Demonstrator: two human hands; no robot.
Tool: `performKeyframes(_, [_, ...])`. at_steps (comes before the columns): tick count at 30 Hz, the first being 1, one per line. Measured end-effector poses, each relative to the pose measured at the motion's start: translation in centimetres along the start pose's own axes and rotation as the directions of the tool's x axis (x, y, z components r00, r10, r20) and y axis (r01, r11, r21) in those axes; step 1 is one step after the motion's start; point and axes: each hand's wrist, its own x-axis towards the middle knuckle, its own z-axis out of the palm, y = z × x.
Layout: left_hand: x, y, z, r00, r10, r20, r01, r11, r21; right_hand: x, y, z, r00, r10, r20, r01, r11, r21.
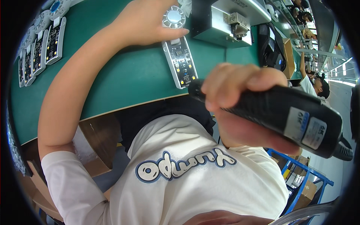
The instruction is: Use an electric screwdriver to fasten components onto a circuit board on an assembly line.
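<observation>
Right hand: while its fingers wrap the front half of a black corded tool, the thumb side and palm close in from below, so this hand is clamped on the tool, well apart from the left.
Tool line: the body slants across the right side, cord end out to the right, dark nose aimed left and away from the person.
White shirt: the wearer's front lies below the bench edge, partly under the tool.
Circuit-board unit: it lies on the green bench, board side up, ahead of the body and left of the right hand; its long axis runs away from the person, the far end leaning slightly left.
Nose and near end: the nose sits just beside the unit's near right corner in this view; whether they touch, I cannot tell.
Left hand: it is clamped round the unit's round finned head at the far end, thumb across the body just below; some fingers are cut off by the upper edge. The right is nearer the board's near end.
Boxy metal machine: beyond the unit, to the right.
Similar units: a row at far left.
Background: a person sits at far right.
</observation>
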Motion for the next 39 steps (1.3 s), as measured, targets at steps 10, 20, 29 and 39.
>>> performKeyframes(10, [-0.1,-0.4,-0.7,0.997,0.069,0.023,-0.068,0.998,-0.009,1.1,-2.0,-8.7,0.895,0.250,-0.369,0.052,0.764,0.643])
performKeyframes(20, [1.1,-5.0,-2.5,0.971,-0.126,-0.203,0.100,0.986,-0.134,-7.4,0.5,-20.2,0.764,0.344,-0.545,0.120,0.754,0.645])
performKeyframes(29, [10.2,-14.3,-3.5,0.409,-0.589,-0.697,0.815,0.579,-0.011,-6.0,0.0,-18.2,0.720,0.365,-0.590,0.092,0.793,0.603])
performKeyframes(39, [13.4,7.8,-8.6,0.896,-0.068,-0.439,-0.231,0.773,-0.591,-6.5,0.0,-18.7,0.747,0.341,-0.570,0.073,0.811,0.580])
